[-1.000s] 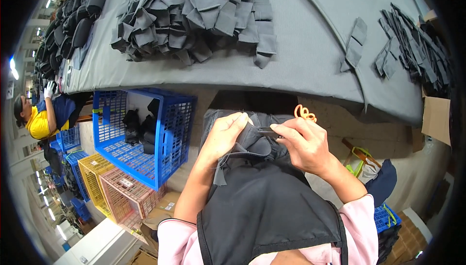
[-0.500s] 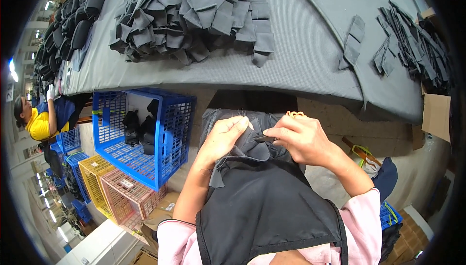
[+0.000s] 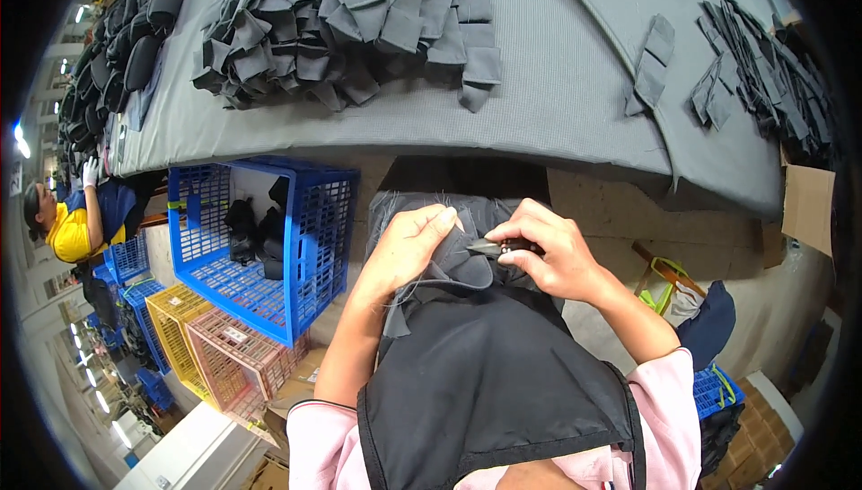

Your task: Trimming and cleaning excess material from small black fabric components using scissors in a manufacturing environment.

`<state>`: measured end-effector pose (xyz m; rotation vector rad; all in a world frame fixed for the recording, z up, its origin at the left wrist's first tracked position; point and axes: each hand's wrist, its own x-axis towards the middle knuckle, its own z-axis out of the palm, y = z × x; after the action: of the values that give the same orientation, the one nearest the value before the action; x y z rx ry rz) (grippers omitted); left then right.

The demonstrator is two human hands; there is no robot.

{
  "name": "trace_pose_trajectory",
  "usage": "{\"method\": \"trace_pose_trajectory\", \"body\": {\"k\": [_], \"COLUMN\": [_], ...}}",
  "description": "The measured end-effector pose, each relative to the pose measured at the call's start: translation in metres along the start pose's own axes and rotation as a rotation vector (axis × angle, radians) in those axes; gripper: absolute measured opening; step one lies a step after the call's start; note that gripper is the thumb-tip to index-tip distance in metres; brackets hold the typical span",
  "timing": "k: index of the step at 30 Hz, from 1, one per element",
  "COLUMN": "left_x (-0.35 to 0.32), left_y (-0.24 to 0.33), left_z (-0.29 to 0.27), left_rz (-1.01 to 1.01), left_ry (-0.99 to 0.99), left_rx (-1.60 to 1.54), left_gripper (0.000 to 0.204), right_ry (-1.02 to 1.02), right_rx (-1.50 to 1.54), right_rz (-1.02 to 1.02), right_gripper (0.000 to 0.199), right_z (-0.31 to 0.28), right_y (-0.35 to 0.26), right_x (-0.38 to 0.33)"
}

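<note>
Over my lap, my left hand (image 3: 415, 243) pinches a dark grey fabric strip (image 3: 462, 270) between thumb and fingers. Loose thread ends stick out around its fingertips and hang by the wrist. My right hand (image 3: 549, 252) is closed around a small pair of scissors (image 3: 486, 246), whose metal blades point left at the strip, close to the left fingertips. Most of the scissors' handle is hidden in the palm. Beneath both hands lies a black apron (image 3: 485, 373), with more grey fabric bunched on it.
Ahead stands a grey-covered table (image 3: 557, 122) bearing a heap of grey fabric pieces (image 3: 359, 23) and bundled strips (image 3: 763, 68) at right. A blue crate (image 3: 292, 257) with black items stands at left, near yellow and pink crates (image 3: 238, 346). A person in yellow (image 3: 72, 230) works far left.
My right hand has turned and opened its grip somewhat, so the scissors' blades now show more plainly against the strip. The left hand keeps its pinch. The view has shifted slightly.
</note>
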<state>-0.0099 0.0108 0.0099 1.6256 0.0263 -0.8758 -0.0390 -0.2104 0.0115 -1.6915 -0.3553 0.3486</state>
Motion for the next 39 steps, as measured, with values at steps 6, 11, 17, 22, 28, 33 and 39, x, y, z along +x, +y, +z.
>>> {"method": "trace_pose_trajectory", "body": {"k": [6,11,17,22,28,33,39], "left_x": [-0.003,-0.004,0.006,0.003,0.001,-0.001,-0.001], "left_y": [0.005,0.006,-0.019,-0.031,-0.013,-0.013,-0.02], "left_z": [0.002,0.002,0.003,0.004,0.007,0.009,0.012], "left_rz": [-0.009,-0.034,0.011,-0.053,-0.005,-0.013,0.029], "left_ry": [-0.015,-0.063,-0.03,0.013,0.04,0.054,0.059], "left_rx": [-0.11,-0.091,0.117,-0.031,-0.137,-0.16,-0.123], "left_gripper": [0.031,0.031,0.029,0.03,0.029,0.028,0.027], "right_ry": [-0.044,-0.095,-0.217,0.037,0.156,0.168,0.221], "right_rx": [-0.544,-0.285,0.632,0.732,-0.33,-0.382,-0.511], "right_rz": [-0.287,-0.269,0.048,0.145,-0.01,-0.075,-0.206], "right_gripper": [0.032,0.03,0.022,0.021,0.028,0.033,0.034], "right_z": [-0.008,-0.01,-0.01,-0.009,0.008,0.011,0.016], "right_y": [-0.011,-0.001,0.0,-0.01,-0.008,-0.007,-0.007], "right_x": [0.003,0.009,0.003,0.005,-0.012,-0.009,-0.006]}}
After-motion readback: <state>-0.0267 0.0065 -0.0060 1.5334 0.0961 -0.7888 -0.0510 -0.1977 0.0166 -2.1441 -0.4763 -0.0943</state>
